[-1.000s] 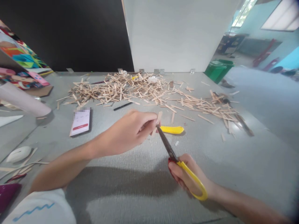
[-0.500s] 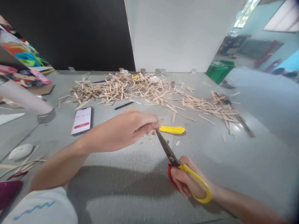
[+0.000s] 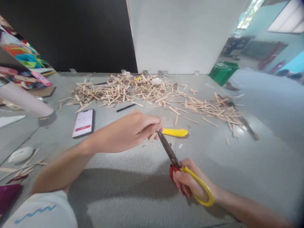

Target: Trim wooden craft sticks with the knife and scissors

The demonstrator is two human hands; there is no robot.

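Observation:
Between the thumb and fingers of my left hand (image 3: 133,131) is a short flat wooden stick (image 3: 153,136), its ends showing above and below the fingertips. My right hand (image 3: 190,179) grips scissors (image 3: 170,152) with one yellow and one red handle. Their blades point up and left, and the tips meet the stick at my left fingertips. How far the blades are apart at the tips I cannot make out. Just behind the fingertips, a yellow-handled cutter (image 3: 175,132) lies on the grey table (image 3: 133,177); part of it is hidden by my left hand.
A wide heap of wooden sticks (image 3: 123,90) spreads along the back, with more sticks (image 3: 211,107) to the right. A phone (image 3: 83,123), a black pen (image 3: 126,107), a white mouse (image 3: 21,154) and a pale cylinder (image 3: 28,99) lie left. A black and white panel (image 3: 178,38) stands behind.
The scissors' handles have drawn closer together and the blades look more closed. The stick has tilted slightly in my left fingers. My left hand stays in nearly the same place.

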